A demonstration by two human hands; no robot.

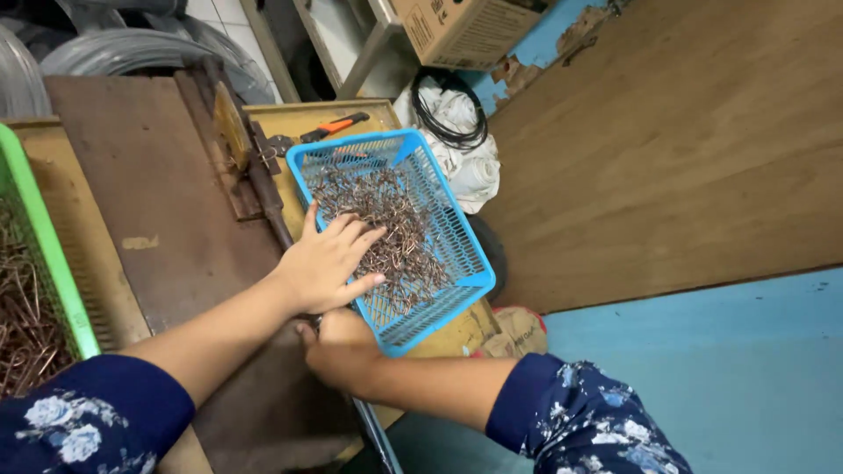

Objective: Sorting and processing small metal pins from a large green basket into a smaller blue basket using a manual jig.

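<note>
Head view, looking down at the worktop (176, 237). The left hand (329, 259) lies flat, fingers spread, on the heap of small bent copper-coloured wire pieces (386, 224) in the blue mesh basket (470, 263); its grip is wide and closes on nothing that can be seen. The right hand (338, 347) sits at the basket's near left corner, partly under the left wrist; whether it is closed on the rim or merely resting there cannot be told. The step in hand appears to be gathering or sorting the pieces. A next move would call for curling the fingers to pinch a small bunch without snagging the mesh.

The basket rests tilted across the worktop's right edge, its near corner overhanging. An orange-handled tool (338, 125) lies behind the basket and a green basket (53, 254) stands at far left. Open room lies mainly on the brown board between the two baskets.
</note>
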